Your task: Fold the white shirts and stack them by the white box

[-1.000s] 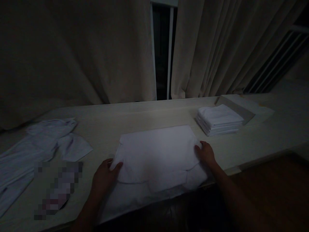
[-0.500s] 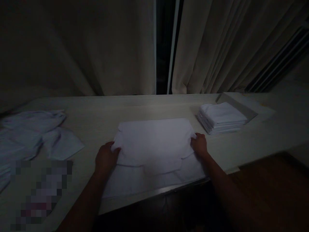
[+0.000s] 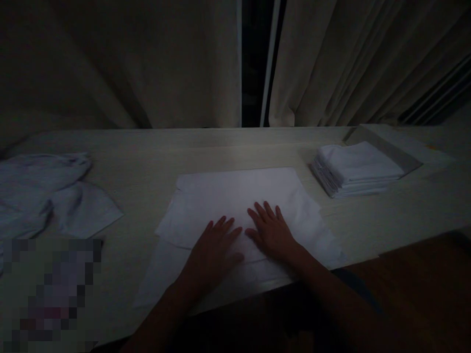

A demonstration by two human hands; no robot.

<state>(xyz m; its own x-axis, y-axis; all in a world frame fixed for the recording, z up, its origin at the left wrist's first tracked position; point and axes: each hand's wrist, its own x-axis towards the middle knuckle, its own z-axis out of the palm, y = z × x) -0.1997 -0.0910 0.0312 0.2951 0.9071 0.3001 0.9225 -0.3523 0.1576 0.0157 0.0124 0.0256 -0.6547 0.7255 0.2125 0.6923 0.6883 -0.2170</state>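
A white cloth garment (image 3: 235,191), partly folded over itself, lies spread at the front of the pale table. My left hand (image 3: 217,245) rests on its middle with the fingers stretched out. Close beside it, my right hand (image 3: 270,228) lies flat on the cloth, fingers spread. Neither hand grips anything. The garment's lower layer shows towards the table's front edge, and its sides flare out left and right. My hands and forearms hide part of the near fold.
A neat stack of folded white cloths (image 3: 360,169) sits at the right, in front of a pale flat board or box (image 3: 393,142). Crumpled white cloth (image 3: 55,191) lies at the left, above a pixelated patch. Curtains (image 3: 165,63) hang behind the pale table (image 3: 140,162).
Both hands have let go of the garment's side edges and come inward, now lying flat on its middle. The garment's sides have spread outward. The view has shifted slightly.
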